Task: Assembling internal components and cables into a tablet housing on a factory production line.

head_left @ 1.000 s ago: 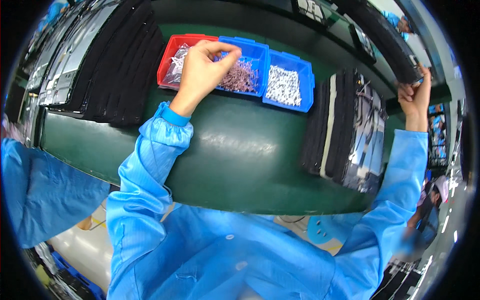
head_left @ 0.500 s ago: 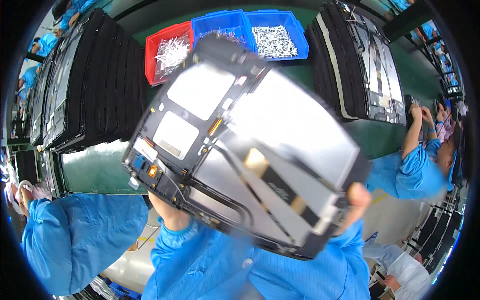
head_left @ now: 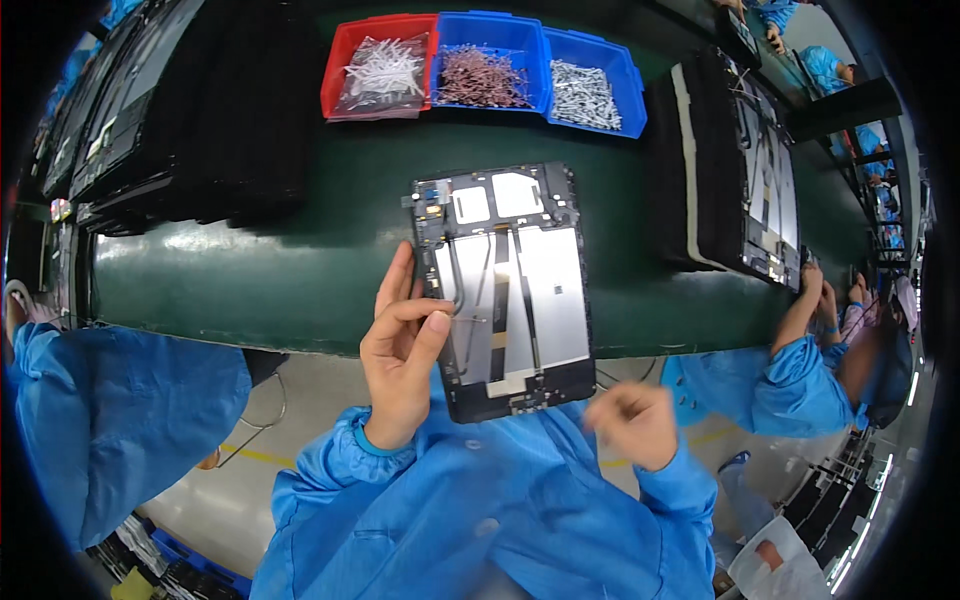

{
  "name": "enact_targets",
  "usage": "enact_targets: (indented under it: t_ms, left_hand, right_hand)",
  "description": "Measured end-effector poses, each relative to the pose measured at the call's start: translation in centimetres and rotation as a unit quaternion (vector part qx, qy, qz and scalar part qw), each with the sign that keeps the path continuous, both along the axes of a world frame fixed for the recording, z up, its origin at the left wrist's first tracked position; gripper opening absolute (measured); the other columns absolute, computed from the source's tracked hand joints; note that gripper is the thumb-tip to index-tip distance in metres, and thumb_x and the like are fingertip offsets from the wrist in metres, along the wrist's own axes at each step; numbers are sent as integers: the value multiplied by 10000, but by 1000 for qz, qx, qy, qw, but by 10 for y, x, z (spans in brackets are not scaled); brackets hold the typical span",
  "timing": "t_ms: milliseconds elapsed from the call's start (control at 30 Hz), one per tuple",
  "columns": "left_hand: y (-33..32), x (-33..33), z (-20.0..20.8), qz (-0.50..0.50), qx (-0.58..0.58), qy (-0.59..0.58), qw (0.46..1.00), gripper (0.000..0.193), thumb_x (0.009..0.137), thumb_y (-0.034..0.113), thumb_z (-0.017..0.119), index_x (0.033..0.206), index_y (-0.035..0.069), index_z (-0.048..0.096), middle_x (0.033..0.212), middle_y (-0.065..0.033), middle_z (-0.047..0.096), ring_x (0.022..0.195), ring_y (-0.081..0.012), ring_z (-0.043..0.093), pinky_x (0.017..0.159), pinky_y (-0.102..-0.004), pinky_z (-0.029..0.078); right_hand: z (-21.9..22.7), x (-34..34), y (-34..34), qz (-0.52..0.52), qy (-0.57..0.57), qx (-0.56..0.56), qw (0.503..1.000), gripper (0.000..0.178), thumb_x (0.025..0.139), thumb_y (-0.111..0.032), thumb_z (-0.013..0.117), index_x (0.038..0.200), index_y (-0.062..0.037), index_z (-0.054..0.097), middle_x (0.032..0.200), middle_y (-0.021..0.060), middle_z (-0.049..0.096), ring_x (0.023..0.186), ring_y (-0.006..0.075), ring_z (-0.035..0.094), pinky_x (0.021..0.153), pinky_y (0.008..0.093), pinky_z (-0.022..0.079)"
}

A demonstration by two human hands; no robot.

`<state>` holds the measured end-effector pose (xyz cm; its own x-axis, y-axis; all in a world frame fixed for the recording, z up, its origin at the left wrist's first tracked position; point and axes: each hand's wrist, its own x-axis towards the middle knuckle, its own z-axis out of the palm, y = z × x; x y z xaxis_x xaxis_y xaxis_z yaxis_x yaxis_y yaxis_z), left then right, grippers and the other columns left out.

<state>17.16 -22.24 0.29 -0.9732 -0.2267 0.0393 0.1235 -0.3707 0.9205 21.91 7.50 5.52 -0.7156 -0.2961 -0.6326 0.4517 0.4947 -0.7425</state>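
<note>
An opened tablet point(head_left: 560, 300) is tilted in front of me, its inside facing up: silver plates, dark flat cables and a circuit board at the far end. My left hand point(head_left: 398, 355) is closed at its left edge, some fingers reaching behind it. The thumb and forefinger are pinched together over that edge, with a thin, short piece point(head_left: 470, 319) sticking out from the tips; its kind is too small to tell. My right hand point(head_left: 636, 422), smeared by motion, is beside the tablet's near right corner with its fingers curled. Whether it holds anything is unclear.
At the back stand a red bin point(head_left: 331, 75) with bagged white pieces, a blue bin point(head_left: 545, 75) with reddish leads and another blue bin point(head_left: 635, 100) with small white-and-dark parts. Stacks of tablet bodies flank the green table point(head_left: 330, 250). Blue-clad co-workers point(head_left: 130, 400) sit on both sides.
The tablet has moved down and away from my head and has turned, its circuit board end now at the far side. My right hand has left its earlier hold. The left thumb and forefinger now show, pinched.
</note>
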Motion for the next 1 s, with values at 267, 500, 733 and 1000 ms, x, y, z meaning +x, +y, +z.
enact_targets:
  t_ms: [267, 500, 733, 1000]
  left_hand:
    - [22, -7, 7, 16, -99, 30, 995, 85, 943, 35, 661, 993, -21, 702, 1636, -261, 197, 1501, -380, 275, 1180, -439, 281]
    - [30, -19, 18, -5, -155, 0, 988, 95, 903, 32, 706, 990, 7, 736, 1629, -279, 206, 1461, -325, 370, 1148, -400, 334]
    - [26, -28, 8, -18, -137, 23, 990, 111, 905, -7, 698, 1006, 8, 742, 1641, -248, 203, 1490, -331, 313, 1163, -408, 312]
    - [1, -57, 25, -3, -293, 61, 954, 179, 804, 2, 796, 975, 56, 797, 1319, -130, 566, 1177, -210, 531, 1061, -326, 385]
  right_hand:
    - [-4, -87, -68, -28, 411, 79, 908, 344, 848, -34, 646, 1192, -26, 671, 1039, 173, 600, 974, 330, 577, 822, 399, 509]
    - [-13, -99, -54, -15, 451, 93, 887, 393, 945, -143, 697, 1263, 79, 631, 967, 89, 539, 694, 105, 502, 568, 239, 420]
    - [-22, -90, -57, -45, 380, 51, 922, 378, 902, -145, 677, 1232, 35, 633, 1126, 234, 588, 1020, 370, 573, 893, 416, 487]
    - [26, -114, -62, -110, 467, 75, 874, 498, 837, -60, 770, 1307, 9, 621, 1265, 145, 603, 680, 96, 552, 582, 247, 452]
